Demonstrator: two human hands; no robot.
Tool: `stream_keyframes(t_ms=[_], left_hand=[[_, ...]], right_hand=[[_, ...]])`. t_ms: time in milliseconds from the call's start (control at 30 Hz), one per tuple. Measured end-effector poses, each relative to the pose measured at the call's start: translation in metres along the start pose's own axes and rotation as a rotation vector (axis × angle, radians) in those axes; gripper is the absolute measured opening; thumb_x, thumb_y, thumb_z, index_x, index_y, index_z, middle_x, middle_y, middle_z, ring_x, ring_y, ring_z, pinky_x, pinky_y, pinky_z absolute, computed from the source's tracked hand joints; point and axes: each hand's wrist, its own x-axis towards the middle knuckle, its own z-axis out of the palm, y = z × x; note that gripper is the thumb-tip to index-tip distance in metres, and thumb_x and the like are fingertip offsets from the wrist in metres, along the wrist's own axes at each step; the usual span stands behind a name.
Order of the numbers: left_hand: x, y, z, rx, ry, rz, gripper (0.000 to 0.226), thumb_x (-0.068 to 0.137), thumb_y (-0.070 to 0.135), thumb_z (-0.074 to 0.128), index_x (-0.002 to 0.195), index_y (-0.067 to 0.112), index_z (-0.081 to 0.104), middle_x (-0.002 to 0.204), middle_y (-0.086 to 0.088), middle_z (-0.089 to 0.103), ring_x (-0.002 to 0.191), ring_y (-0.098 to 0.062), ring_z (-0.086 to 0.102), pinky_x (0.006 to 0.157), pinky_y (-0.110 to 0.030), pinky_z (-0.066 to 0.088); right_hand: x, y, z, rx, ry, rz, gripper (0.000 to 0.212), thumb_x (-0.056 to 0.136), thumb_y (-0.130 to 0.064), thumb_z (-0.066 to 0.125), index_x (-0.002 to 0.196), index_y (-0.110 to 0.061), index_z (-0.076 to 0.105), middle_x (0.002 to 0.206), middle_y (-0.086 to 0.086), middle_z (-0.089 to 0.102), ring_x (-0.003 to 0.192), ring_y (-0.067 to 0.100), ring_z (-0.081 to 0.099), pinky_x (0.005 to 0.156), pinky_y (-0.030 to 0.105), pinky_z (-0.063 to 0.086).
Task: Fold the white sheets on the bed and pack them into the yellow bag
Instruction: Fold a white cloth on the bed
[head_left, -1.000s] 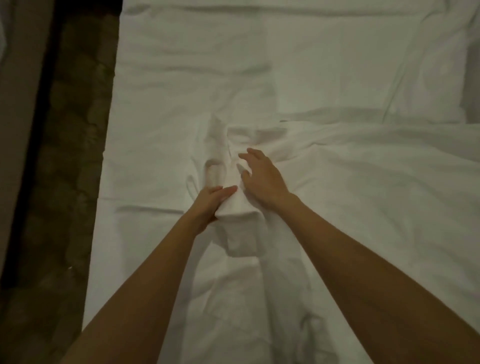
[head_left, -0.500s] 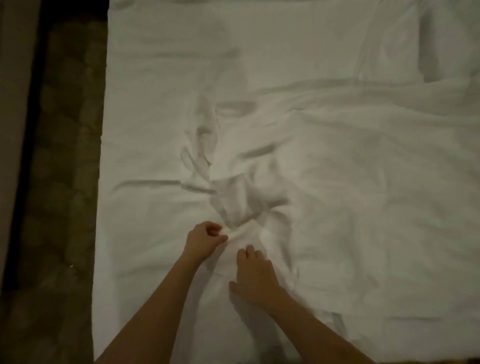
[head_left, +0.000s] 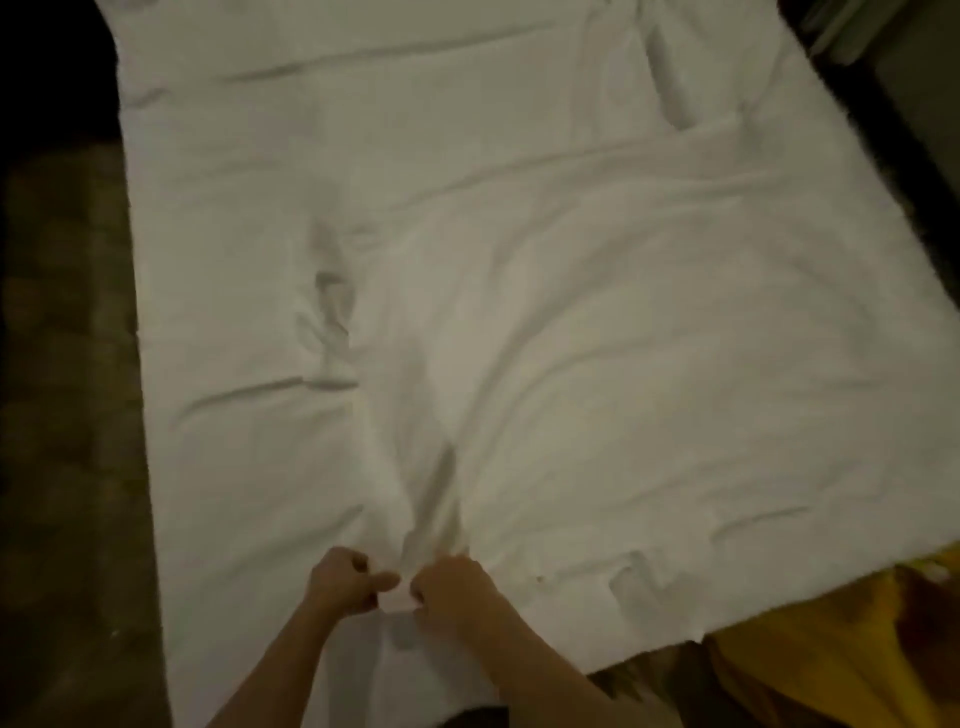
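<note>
Both hands are working at the near edge of the bed: the left hand (head_left: 343, 579) and the right hand (head_left: 452, 590) are each pinching, with curled fingers, a gathered corner of the rumpled white cotton sheet (head_left: 545, 332), which is lying spread across the mattress with creases fanning away from the grip. This looks like the opening of the first fold, so the next move is likely calling for lifting that corner and carrying it across, while the crumpled yellow fabric bag (head_left: 810, 649) is waiting at the bed's lower right corner.
</note>
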Motion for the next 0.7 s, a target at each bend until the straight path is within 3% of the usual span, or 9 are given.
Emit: stream_keyframes(t_ms=[67,167,300,400,467,567,633,700], left_hand=[[-0.006,-0.010,0.012,-0.027,-0.006,-0.019,0.042,0.072,0.021,0.083,0.049,0.012,0.049,0.037,0.004,0.053,0.038,-0.008,0.055,0.057,-0.025,0.051],[-0.013,-0.010,0.021,-0.024,0.001,-0.006,0.041,0.072,0.016,0.082,0.053,0.012,0.046,0.035,0.006,0.050,0.036,-0.005,0.056,0.051,-0.021,0.049],[-0.012,0.001,0.018,0.011,-0.038,-0.026,0.036,0.070,0.016,0.079,0.053,0.013,0.047,0.048,0.000,0.053,0.048,-0.012,0.054,0.053,-0.022,0.048],[-0.006,0.010,0.010,-0.217,-0.081,-0.022,0.019,0.075,0.013,0.079,0.076,0.002,0.064,0.074,-0.014,0.066,0.071,-0.024,0.066,0.064,-0.029,0.056],[-0.005,0.017,0.004,-0.359,-0.089,-0.020,0.017,0.081,0.015,0.075,0.092,0.005,0.067,0.091,-0.015,0.067,0.089,-0.028,0.065,0.076,-0.036,0.056],[-0.003,0.027,-0.005,-0.510,-0.056,0.022,0.009,0.086,0.022,0.071,0.088,0.015,0.066,0.096,-0.011,0.067,0.092,-0.028,0.064,0.080,-0.039,0.053],[-0.003,0.034,-0.011,-0.543,0.016,0.064,0.010,0.086,0.026,0.070,0.085,0.017,0.067,0.096,-0.011,0.070,0.090,-0.028,0.065,0.078,-0.040,0.055],[-0.005,0.045,-0.015,-0.532,0.072,0.090,0.014,0.085,0.026,0.070,0.081,0.012,0.067,0.090,-0.013,0.070,0.084,-0.031,0.066,0.078,-0.043,0.055]], right_hand=[[-0.006,0.000,0.011,0.025,-0.028,0.026,0.019,0.094,-0.012,0.048,0.097,0.000,0.063,0.096,0.016,0.061,0.097,0.036,0.056,0.080,0.038,0.039],[-0.011,-0.002,0.014,-0.023,-0.096,0.044,0.027,0.094,-0.012,0.048,0.114,0.001,0.062,0.116,0.020,0.061,0.110,0.036,0.056,0.092,0.039,0.042],[-0.007,-0.003,0.014,-0.051,-0.153,0.064,0.036,0.095,-0.015,0.051,0.129,-0.002,0.055,0.131,0.020,0.053,0.122,0.035,0.050,0.102,0.040,0.037],[-0.006,-0.004,0.012,-0.079,-0.122,0.072,0.033,0.095,-0.021,0.051,0.121,-0.002,0.058,0.126,0.019,0.057,0.118,0.034,0.054,0.099,0.041,0.040],[-0.007,-0.007,0.007,-0.051,-0.070,0.059,0.032,0.096,-0.024,0.048,0.116,-0.003,0.061,0.121,0.018,0.060,0.114,0.034,0.056,0.096,0.040,0.042],[-0.011,-0.011,-0.002,0.026,-0.071,0.011,0.035,0.095,-0.030,0.049,0.109,-0.001,0.062,0.114,0.019,0.062,0.108,0.035,0.056,0.091,0.039,0.043],[-0.015,-0.013,-0.008,0.075,-0.101,-0.020,0.033,0.095,-0.032,0.049,0.085,-0.003,0.060,0.090,0.015,0.061,0.090,0.033,0.056,0.081,0.037,0.041],[-0.021,-0.013,-0.017,0.144,-0.092,-0.030,0.038,0.097,-0.032,0.047,0.065,-0.011,0.045,0.068,0.004,0.046,0.073,0.027,0.050,0.072,0.033,0.036]])
